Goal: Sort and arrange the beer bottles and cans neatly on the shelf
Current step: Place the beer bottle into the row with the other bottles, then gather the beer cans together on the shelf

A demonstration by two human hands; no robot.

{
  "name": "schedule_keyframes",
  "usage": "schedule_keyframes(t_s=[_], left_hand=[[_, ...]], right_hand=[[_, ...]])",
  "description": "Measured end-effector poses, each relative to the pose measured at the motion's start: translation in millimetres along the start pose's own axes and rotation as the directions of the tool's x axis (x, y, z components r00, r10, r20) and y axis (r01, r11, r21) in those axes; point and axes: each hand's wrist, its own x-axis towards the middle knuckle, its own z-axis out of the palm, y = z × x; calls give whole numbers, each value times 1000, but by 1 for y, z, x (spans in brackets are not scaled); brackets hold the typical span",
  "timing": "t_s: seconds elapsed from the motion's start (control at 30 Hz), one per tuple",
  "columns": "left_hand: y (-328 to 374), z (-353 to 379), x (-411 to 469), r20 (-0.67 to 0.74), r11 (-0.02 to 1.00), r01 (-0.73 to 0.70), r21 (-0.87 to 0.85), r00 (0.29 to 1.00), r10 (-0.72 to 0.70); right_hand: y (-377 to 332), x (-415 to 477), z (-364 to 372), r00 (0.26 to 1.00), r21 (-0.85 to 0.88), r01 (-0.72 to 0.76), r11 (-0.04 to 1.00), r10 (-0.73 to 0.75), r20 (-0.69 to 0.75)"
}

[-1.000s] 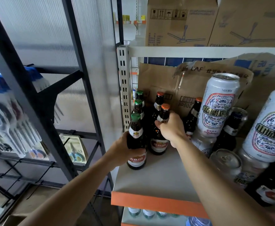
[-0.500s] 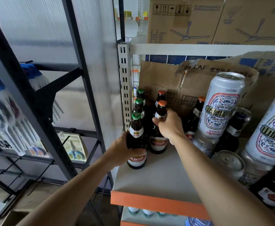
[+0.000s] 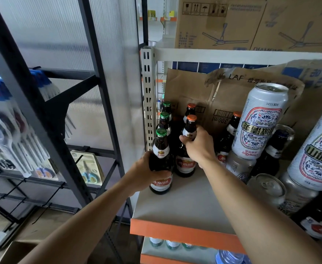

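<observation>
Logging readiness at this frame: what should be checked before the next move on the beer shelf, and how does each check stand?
1. Left hand grips front green-capped bottle round its body: ok.
2. Right hand grips orange-capped bottle at its neck: ok.
3. Both held bottles upright: ok.
4. Green caps lined up beside the shelf post: ok.
5. Bare shelf in front for setting down: ok.
6. Tall can sits upside down atop a lower can: not ok.
</observation>
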Motion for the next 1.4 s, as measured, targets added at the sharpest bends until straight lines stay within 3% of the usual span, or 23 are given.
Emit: schedule_keyframes(t_s=[0.5,0.7,0.8,0.9,1.1,1.3,1.4], left_hand=[[9,-1,-9,5,999,15,35,1000,-15],[10,-5,-23,-19,957,75,279,997,-72],[16,-10,-36,8,845,130,519,988,-157],[26,-9,-49,75,741,67,668,985,-156],[54,22,-51,194,857,-100,506,981,-1],[90,55,-44,133,926,-198,320,978,162],[102,69,-38,78,965,-190,179,981,179]], right_hand=[[-2,-6,-8,995,-132,37,991,-25,93],[-5,-11,-10,991,-182,29,983,-5,132],[-3,-19,-10,994,-220,18,975,6,109],[-5,-28,-15,998,-237,32,971,-19,57],[-30,-44,-46,973,-240,229,943,-230,23],[-55,-60,-100,918,-100,395,913,-398,-2],[-60,-65,-127,877,14,479,878,-478,-52]])
